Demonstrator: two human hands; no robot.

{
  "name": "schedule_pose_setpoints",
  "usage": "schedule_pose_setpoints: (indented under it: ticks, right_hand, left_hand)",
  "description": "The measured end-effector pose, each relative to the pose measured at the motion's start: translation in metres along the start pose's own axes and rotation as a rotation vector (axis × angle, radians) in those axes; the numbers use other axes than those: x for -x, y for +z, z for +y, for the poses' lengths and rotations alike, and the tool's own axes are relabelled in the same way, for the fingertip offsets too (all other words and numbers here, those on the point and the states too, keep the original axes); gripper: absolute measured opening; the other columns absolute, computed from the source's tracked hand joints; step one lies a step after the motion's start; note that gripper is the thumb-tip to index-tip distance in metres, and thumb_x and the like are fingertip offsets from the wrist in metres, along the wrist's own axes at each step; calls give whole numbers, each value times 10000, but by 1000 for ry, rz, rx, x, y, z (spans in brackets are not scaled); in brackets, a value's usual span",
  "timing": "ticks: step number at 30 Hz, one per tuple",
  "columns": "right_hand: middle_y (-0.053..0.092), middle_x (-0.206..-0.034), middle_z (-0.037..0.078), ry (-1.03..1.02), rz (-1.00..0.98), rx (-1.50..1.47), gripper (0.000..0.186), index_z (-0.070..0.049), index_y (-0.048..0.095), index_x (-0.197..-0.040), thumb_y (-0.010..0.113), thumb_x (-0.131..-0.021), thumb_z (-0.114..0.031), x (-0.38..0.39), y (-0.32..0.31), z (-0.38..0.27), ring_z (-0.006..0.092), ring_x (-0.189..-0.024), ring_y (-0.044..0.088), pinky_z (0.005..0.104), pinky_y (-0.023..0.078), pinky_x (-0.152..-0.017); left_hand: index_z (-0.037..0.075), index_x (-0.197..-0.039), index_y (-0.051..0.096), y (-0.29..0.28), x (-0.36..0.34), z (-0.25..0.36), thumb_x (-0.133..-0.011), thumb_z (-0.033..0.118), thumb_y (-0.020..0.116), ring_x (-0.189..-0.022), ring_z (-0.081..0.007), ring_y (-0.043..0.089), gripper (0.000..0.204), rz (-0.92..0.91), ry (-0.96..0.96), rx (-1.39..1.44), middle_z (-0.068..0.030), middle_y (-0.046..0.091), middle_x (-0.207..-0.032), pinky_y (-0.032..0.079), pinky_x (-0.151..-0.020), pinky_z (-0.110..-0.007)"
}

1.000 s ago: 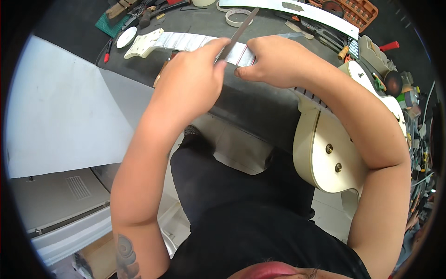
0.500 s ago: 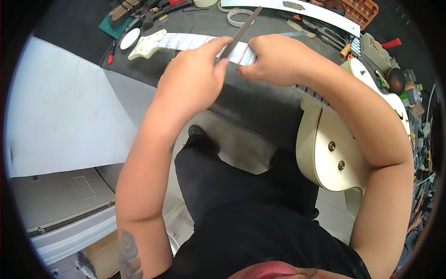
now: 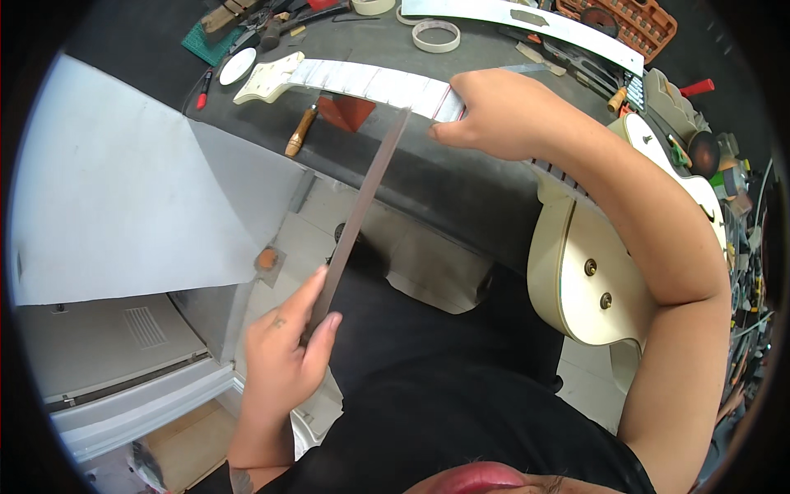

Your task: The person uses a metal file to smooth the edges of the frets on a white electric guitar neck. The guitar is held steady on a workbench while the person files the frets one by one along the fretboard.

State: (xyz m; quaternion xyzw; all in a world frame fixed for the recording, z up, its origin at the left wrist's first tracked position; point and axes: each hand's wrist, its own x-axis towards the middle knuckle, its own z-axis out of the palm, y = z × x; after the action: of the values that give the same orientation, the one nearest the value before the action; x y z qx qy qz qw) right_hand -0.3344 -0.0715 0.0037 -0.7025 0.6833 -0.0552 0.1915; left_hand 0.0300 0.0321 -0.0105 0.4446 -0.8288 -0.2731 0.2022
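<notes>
My left hand is closed around the near end of a long, flat metal file. The file slants up and away, its far tip at the near edge of the guitar neck. White tape strips cover that part of the neck between the frets. My right hand grips the neck further right, thumb on the near side and fingers over the far side, partly hidden. The cream guitar body with brass-coloured knobs lies to the right, partly under my right forearm. A cream headstock ends the neck at left.
Beneath the neck are a red-brown block and a wooden-handled tool. A tape roll, a white dish and a long white strip lie beyond. Tools crowd the bench's far and right sides.
My left hand has drawn the file back from across the neck, down and left toward my body, uncovering the block and wooden-handled tool. My right hand keeps its grip on the neck.
</notes>
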Motion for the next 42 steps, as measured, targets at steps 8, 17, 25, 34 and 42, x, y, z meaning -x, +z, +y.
schedule_pose_setpoints:
  ticks: [8,17,25,34,42]
  right_hand:
    - [786,-946,248,25,-15,6,565,49,751,-1091,721,-947,-496,-1,1,4,423,-959,776,503,603,-895]
    - [784,-893,237,21,-59,-30,535,42,760,-1059,722,-948,-480,-5,0,-2,406,-917,786,501,609,-879]
    - [798,-944,245,53,-41,-4,516,38,777,-1074,713,-943,-457,-2,0,4,414,-958,791,505,616,-892]
    - [798,-930,239,47,-94,-17,502,29,792,-1021,715,-933,-460,-4,-1,-7,421,-945,792,513,619,-889]
    - [801,-954,252,36,-25,21,522,36,795,-1049,709,-936,-466,4,2,5,423,-960,792,517,615,-891]
  left_hand:
    - [13,-1594,600,2,-27,16,-1039,-45,657,-683,-236,680,561,-107,-48,-58,-137,681,-815,542,-700,-335]
    - [109,-1594,624,35,-182,28,-1118,111,609,-632,-170,586,477,-79,74,5,-72,579,-699,509,-667,-368]
    - [133,-1603,628,12,-29,6,-1113,65,604,-640,-209,659,495,-78,-109,14,-126,651,-743,545,-682,-367]
    - [126,-1609,626,40,-192,35,-1127,124,588,-575,-101,519,484,-96,-13,72,-5,555,-684,459,-574,-315]
    - [120,-1593,633,10,-35,13,-1096,54,630,-678,-226,703,502,-106,-124,3,-133,678,-761,554,-695,-356]
